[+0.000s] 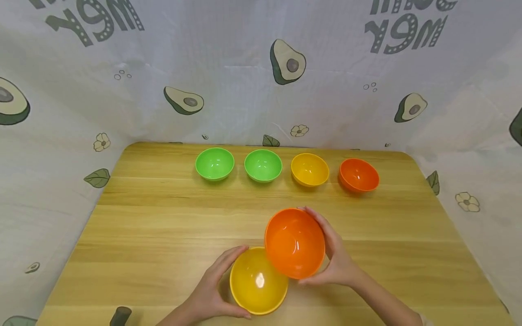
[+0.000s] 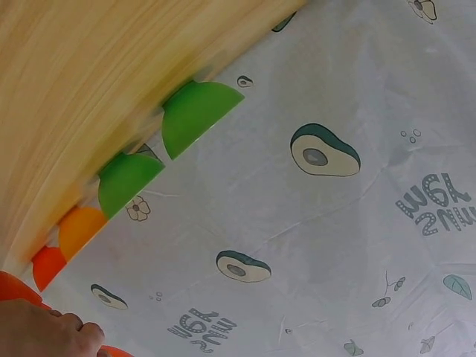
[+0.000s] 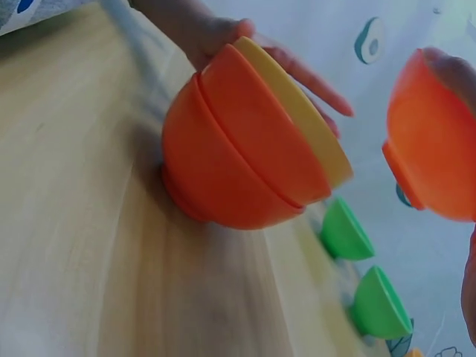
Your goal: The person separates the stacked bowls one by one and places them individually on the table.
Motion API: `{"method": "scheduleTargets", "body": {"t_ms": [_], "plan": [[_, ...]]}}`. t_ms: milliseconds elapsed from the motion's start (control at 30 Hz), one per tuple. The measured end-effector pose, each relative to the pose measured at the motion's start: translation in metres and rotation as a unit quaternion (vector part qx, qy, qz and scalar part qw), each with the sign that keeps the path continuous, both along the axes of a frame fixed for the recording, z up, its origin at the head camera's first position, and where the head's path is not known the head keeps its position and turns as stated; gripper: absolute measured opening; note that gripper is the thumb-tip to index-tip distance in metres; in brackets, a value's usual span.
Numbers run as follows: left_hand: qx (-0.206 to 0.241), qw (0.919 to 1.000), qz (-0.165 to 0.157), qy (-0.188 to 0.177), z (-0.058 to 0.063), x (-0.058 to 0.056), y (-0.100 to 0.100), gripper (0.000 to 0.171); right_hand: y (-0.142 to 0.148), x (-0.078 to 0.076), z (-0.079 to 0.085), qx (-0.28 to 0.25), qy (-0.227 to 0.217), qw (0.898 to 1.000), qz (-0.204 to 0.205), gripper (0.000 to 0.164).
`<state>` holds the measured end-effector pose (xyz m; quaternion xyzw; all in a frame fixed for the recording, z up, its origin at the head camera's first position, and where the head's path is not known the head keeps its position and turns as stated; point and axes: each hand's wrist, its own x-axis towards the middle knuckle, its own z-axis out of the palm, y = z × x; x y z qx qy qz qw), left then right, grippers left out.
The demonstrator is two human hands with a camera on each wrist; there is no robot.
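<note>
My left hand (image 1: 216,285) grips a stack of bowls at the front of the table, thumb on the near side and fingers on the far side. A yellow bowl (image 1: 258,285) tops the stack; the right wrist view shows two orange bowls (image 3: 223,152) nested under it. Up and to the right, my right hand (image 1: 334,258) holds another orange bowl (image 1: 294,244) by its side, fingers at the far rim and thumb at the near one. This bowl is raised and overlaps the yellow bowl's edge in the head view.
Along the table's back edge stand two green bowls (image 1: 215,164), a yellow bowl (image 1: 310,170) and a smaller-looking orange bowl (image 1: 359,175) in a row. A dark rounded object (image 1: 120,315) pokes in at the front left. A printed cloth (image 1: 236,99) hangs behind the wooden table (image 1: 163,217).
</note>
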<state>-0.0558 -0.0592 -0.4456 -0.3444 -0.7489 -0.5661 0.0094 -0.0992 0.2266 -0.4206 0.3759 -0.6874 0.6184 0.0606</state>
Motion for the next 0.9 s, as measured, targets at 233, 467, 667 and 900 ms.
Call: {"method": "scheduleTargets", "body": {"t_ms": [233,467,667,900], "plan": [[0.006,1.0,-0.003,-0.005,0.001,0.0,0.001,0.101,0.005,-0.004,0.002,-0.009,0.016,1.0,-0.01,0.118],[0.01,0.9999,-0.008,-0.01,-0.016,-0.002,0.001,0.103,0.009,-0.006,-0.003,0.007,0.011,0.999,-0.031,0.117],[0.007,0.9999,-0.009,-0.008,-0.035,-0.003,0.0,0.107,0.025,-0.009,-0.014,-0.019,0.001,0.997,-0.069,0.116],[0.005,1.0,-0.005,0.0,-0.036,-0.004,0.001,0.106,0.055,-0.004,-0.016,0.003,-0.037,0.99,-0.135,0.118]]}}
